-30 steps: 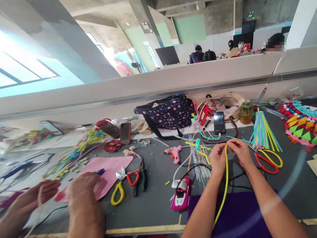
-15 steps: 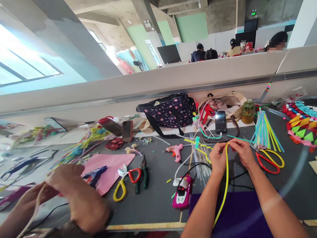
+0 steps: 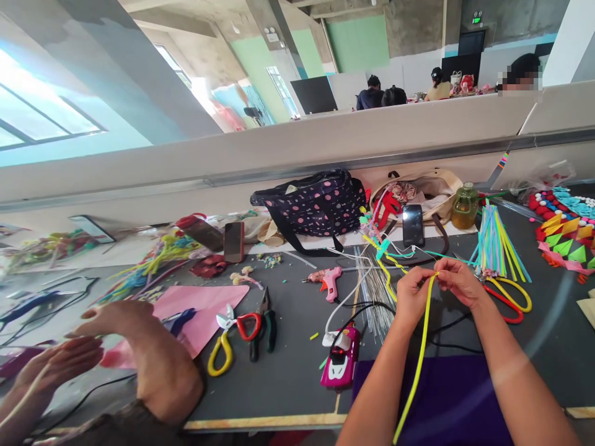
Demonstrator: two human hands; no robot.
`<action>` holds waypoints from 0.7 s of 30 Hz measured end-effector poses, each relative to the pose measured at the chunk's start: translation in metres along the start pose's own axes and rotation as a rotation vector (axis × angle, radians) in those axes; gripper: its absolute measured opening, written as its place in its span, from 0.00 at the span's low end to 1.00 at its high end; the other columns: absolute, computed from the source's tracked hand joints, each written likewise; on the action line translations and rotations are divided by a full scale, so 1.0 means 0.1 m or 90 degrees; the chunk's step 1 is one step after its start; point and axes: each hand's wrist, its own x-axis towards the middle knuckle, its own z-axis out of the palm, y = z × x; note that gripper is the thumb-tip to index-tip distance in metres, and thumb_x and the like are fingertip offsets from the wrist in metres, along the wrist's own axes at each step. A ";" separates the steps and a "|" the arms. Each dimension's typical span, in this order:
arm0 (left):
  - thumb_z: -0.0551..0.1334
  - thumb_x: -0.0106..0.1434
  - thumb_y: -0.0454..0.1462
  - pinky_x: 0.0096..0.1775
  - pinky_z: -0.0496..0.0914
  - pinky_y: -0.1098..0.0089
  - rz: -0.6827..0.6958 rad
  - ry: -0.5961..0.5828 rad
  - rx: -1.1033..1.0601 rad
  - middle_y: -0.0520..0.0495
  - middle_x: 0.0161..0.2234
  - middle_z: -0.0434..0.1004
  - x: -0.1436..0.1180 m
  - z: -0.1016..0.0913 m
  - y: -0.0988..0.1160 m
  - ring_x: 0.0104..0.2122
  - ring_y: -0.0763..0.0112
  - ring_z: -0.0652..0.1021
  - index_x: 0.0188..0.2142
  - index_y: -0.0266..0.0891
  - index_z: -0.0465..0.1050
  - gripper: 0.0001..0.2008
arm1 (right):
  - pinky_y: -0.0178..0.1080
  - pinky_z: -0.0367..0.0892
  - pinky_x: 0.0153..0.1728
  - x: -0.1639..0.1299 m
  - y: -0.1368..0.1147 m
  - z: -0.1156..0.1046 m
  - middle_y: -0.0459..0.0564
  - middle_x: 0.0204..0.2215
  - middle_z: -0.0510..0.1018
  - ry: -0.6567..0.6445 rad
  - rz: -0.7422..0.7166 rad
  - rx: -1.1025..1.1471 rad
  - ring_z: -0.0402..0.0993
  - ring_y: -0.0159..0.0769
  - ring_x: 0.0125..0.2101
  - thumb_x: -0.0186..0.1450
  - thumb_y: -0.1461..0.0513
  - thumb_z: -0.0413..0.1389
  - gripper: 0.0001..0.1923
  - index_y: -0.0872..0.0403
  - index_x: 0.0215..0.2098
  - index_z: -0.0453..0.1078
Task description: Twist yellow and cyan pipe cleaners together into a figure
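Observation:
Between the pinched fingertips of my left hand [image 3: 413, 294] and my right hand [image 3: 460, 282] is one end of a long, soft yellow cord [image 3: 422, 353]. The rest of it hangs between my forearms toward the table's front edge. My hands are close together, and the exact spot they grip is hidden by the fingers. Just left of my left hand lie a bundle of thin metal wires [image 3: 374, 303] and a teal-and-yellow twisted piece [image 3: 383, 251]. Red-and-yellow-handled scissors [image 3: 509, 300] lie right of my right hand. A purple sheet [image 3: 450, 402] is beneath my forearms.
A pink glue gun [image 3: 330, 283], a magenta power strip [image 3: 341, 365], pliers [image 3: 267, 325] and cutters [image 3: 227, 341] lie to the left. A co-worker's hands [image 3: 121, 328] work at far left. Behind are a phone [image 3: 413, 226], a bottle [image 3: 465, 207] and colored stems [image 3: 499, 244].
My hands have shifted slightly right and down, still pinching the yellow cord. The teal-and-yellow piece has shifted. The co-worker's hands have moved, and the pale strand by them no longer shows.

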 end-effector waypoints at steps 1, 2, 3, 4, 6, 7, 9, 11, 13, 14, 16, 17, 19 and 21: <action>0.61 0.62 0.37 0.30 0.66 0.74 0.014 -0.006 0.011 0.49 0.26 0.75 0.00 -0.01 0.01 0.27 0.73 0.73 0.32 0.38 0.78 0.07 | 0.29 0.60 0.20 0.00 0.00 0.00 0.41 0.23 0.70 -0.007 0.000 0.000 0.63 0.24 0.20 0.51 0.58 0.69 0.12 0.53 0.28 0.73; 0.61 0.63 0.36 0.30 0.66 0.73 0.026 -0.010 0.022 0.49 0.27 0.75 0.00 -0.01 0.02 0.27 0.73 0.73 0.32 0.38 0.78 0.07 | 0.28 0.61 0.20 0.00 0.00 0.01 0.41 0.23 0.70 -0.012 0.000 0.000 0.63 0.24 0.21 0.51 0.58 0.69 0.12 0.53 0.29 0.73; 0.61 0.63 0.36 0.31 0.66 0.73 0.037 -0.011 0.033 0.49 0.27 0.75 0.00 -0.01 0.03 0.27 0.73 0.73 0.32 0.38 0.78 0.07 | 0.28 0.61 0.20 0.00 -0.01 0.02 0.41 0.24 0.70 -0.014 -0.003 -0.002 0.64 0.24 0.21 0.51 0.58 0.69 0.12 0.53 0.30 0.73; 0.60 0.63 0.36 0.31 0.66 0.73 0.046 -0.009 0.044 0.49 0.27 0.75 0.00 -0.02 0.05 0.28 0.73 0.74 0.32 0.38 0.77 0.07 | 0.28 0.62 0.21 -0.01 -0.01 0.03 0.41 0.24 0.70 -0.012 -0.007 -0.005 0.64 0.24 0.22 0.51 0.58 0.69 0.12 0.53 0.31 0.74; 0.60 0.63 0.35 0.32 0.66 0.73 0.061 -0.003 0.066 0.49 0.27 0.75 -0.01 -0.02 0.06 0.28 0.73 0.74 0.32 0.39 0.77 0.07 | 0.28 0.63 0.22 -0.01 -0.02 0.06 0.41 0.26 0.71 0.004 -0.019 -0.018 0.65 0.25 0.23 0.51 0.58 0.69 0.13 0.52 0.32 0.74; 0.60 0.63 0.34 0.32 0.66 0.73 0.068 0.000 0.079 0.49 0.27 0.75 -0.01 -0.02 0.07 0.28 0.73 0.74 0.32 0.39 0.77 0.07 | 0.29 0.63 0.22 -0.01 -0.02 0.08 0.42 0.26 0.71 0.015 -0.025 -0.027 0.66 0.25 0.24 0.51 0.58 0.69 0.13 0.52 0.33 0.74; 0.59 0.63 0.33 0.32 0.66 0.73 0.082 0.009 0.106 0.49 0.27 0.75 -0.01 -0.02 0.07 0.28 0.73 0.74 0.33 0.39 0.76 0.07 | 0.30 0.64 0.23 -0.02 -0.02 0.12 0.42 0.26 0.71 0.035 -0.040 -0.042 0.66 0.27 0.24 0.52 0.58 0.68 0.12 0.52 0.32 0.74; 0.58 0.64 0.32 0.33 0.66 0.73 0.095 0.016 0.136 0.49 0.27 0.75 -0.01 -0.03 0.06 0.28 0.73 0.74 0.33 0.39 0.75 0.07 | 0.30 0.65 0.23 -0.02 -0.01 0.15 0.42 0.26 0.72 0.052 -0.067 -0.053 0.67 0.27 0.24 0.52 0.58 0.68 0.10 0.52 0.30 0.74; 0.58 0.64 0.32 0.33 0.66 0.73 0.107 0.022 0.167 0.49 0.27 0.75 -0.02 -0.03 0.05 0.29 0.72 0.74 0.33 0.39 0.75 0.07 | 0.31 0.65 0.23 -0.01 0.01 0.18 0.42 0.26 0.72 0.069 -0.102 -0.068 0.67 0.28 0.24 0.53 0.59 0.67 0.09 0.52 0.30 0.73; 0.58 0.64 0.32 0.33 0.66 0.73 0.112 0.024 0.181 0.49 0.28 0.75 -0.02 -0.03 0.04 0.29 0.72 0.74 0.33 0.39 0.75 0.07 | 0.32 0.65 0.24 0.00 0.02 0.19 0.42 0.27 0.72 0.079 -0.117 -0.079 0.67 0.28 0.24 0.53 0.59 0.67 0.09 0.52 0.30 0.73; 0.57 0.65 0.32 0.32 0.66 0.73 0.124 0.031 0.212 0.49 0.27 0.75 -0.02 -0.03 0.03 0.28 0.72 0.74 0.34 0.39 0.75 0.07 | 0.33 0.66 0.25 0.01 0.05 0.20 0.42 0.27 0.73 0.102 -0.138 -0.105 0.67 0.28 0.24 0.54 0.59 0.66 0.08 0.51 0.30 0.73; 0.57 0.65 0.33 0.32 0.66 0.73 0.130 0.035 0.227 0.49 0.27 0.74 -0.03 -0.03 0.03 0.28 0.72 0.74 0.34 0.39 0.75 0.07 | 0.33 0.67 0.26 0.02 0.06 0.20 0.43 0.27 0.73 0.114 -0.146 -0.115 0.68 0.29 0.24 0.54 0.59 0.66 0.08 0.51 0.31 0.73; 0.57 0.65 0.33 0.32 0.66 0.72 0.143 0.042 0.250 0.49 0.27 0.75 -0.03 -0.02 0.02 0.28 0.72 0.74 0.35 0.39 0.75 0.07 | 0.34 0.67 0.26 0.03 0.09 0.21 0.43 0.28 0.73 0.135 -0.165 -0.134 0.68 0.30 0.24 0.55 0.59 0.65 0.08 0.51 0.31 0.73; 0.57 0.65 0.33 0.33 0.67 0.72 0.153 0.042 0.263 0.48 0.28 0.75 -0.03 -0.01 0.02 0.29 0.72 0.74 0.35 0.39 0.74 0.07 | 0.35 0.67 0.27 0.04 0.12 0.22 0.43 0.28 0.73 0.156 -0.190 -0.156 0.68 0.30 0.24 0.56 0.59 0.63 0.06 0.51 0.32 0.73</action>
